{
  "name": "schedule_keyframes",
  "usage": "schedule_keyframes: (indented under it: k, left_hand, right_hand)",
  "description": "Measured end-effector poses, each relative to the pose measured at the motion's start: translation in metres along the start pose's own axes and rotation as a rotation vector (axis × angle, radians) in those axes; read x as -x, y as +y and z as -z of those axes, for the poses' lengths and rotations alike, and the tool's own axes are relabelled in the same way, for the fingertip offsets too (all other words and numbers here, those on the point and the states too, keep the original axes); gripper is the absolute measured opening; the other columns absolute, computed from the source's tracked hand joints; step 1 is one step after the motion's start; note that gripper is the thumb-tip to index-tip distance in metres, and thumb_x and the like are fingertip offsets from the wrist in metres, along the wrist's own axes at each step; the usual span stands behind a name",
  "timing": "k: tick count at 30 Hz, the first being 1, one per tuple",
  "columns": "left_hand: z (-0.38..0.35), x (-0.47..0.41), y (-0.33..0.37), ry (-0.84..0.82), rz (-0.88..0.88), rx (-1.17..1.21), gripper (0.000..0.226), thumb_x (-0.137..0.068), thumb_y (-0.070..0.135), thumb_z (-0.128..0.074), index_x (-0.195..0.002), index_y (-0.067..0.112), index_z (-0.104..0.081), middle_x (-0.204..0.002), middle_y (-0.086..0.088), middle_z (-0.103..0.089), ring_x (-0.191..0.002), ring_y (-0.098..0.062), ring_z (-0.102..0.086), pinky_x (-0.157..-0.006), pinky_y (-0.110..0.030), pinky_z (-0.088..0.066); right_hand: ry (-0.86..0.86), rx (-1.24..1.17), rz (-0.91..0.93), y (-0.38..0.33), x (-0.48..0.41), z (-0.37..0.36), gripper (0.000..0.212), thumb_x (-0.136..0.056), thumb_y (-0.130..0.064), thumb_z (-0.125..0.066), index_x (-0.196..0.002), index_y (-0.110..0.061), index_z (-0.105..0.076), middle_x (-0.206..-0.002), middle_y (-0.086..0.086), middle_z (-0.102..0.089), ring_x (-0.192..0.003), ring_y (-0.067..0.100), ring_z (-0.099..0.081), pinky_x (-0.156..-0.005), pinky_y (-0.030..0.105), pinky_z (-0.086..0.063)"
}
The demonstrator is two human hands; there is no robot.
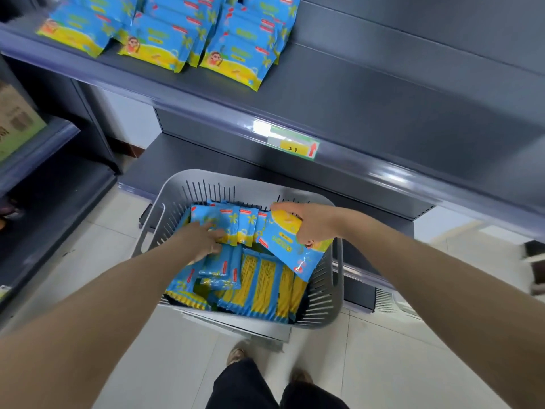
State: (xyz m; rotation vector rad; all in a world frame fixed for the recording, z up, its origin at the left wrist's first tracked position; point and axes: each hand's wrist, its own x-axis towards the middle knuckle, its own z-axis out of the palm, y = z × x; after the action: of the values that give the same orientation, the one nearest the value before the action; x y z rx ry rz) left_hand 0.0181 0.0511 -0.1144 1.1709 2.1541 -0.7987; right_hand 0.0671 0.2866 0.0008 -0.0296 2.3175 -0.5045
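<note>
In right hand (309, 222), blue packet (284, 250).

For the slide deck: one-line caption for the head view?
Right hand holds a blue packet over the grey basket; left hand touches packets inside.

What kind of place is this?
Probably a shop aisle: a shelf with a price tag on its edge, identical packets lined up on it, and a basket full of the same packets.
</note>
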Motion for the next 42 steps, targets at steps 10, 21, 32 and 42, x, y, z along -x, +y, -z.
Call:
schedule_keyframes:
  k: [10,21,32,42]
  left_hand:
    - [0.046,0.029,-0.035,0.034,0.056,0.624,0.031,-0.073,0.021,-0.074,-0.078,0.015,-0.044,-0.078,-0.002,-0.046,-0.069,-0.019,-0.042,-0.061,-0.029,-0.031]
    - [0.134,0.089,-0.079,0.256,0.129,0.71,0.028,-0.075,0.019,-0.072,-0.1,0.017,-0.06,-0.082,0.003,-0.052,-0.077,-0.02,-0.05,-0.067,-0.027,-0.038]
    - [0.202,0.127,-0.104,0.573,0.279,0.888,0.022,-0.081,0.016,-0.07,-0.101,0.015,-0.062,-0.095,0.001,-0.06,-0.087,-0.018,-0.056,-0.072,-0.028,-0.042]
    - [0.202,0.136,-0.133,0.665,0.374,0.916,0.021,-0.082,0.016,-0.067,-0.102,0.014,-0.061,-0.096,-0.001,-0.061,-0.089,-0.021,-0.057,-0.073,-0.032,-0.044]
  right_hand:
    - [0.111,-0.072,-0.007,-0.017,-0.001,0.017,0.08,-0.08,-0.005,-0.045,-0.147,-0.038,-0.017,-0.105,0.01,-0.064,-0.069,0.019,-0.058,-0.06,0.031,-0.049]
    - [0.374,-0.179,0.079,-0.032,0.035,0.098,0.083,-0.078,-0.004,-0.054,-0.144,-0.039,-0.017,-0.109,0.007,-0.051,-0.067,0.016,-0.055,-0.054,0.026,-0.048]
    - [0.704,-0.49,0.194,-0.046,0.003,0.192,0.043,-0.076,0.001,-0.06,-0.11,-0.015,-0.04,-0.081,0.002,-0.047,-0.077,0.022,-0.055,-0.058,0.04,-0.054]
    - [0.695,-0.929,0.243,-0.08,-0.058,0.207,0.037,-0.08,0.01,-0.05,-0.102,-0.02,-0.047,-0.087,-0.004,-0.053,-0.079,0.016,-0.058,-0.076,0.044,-0.056]
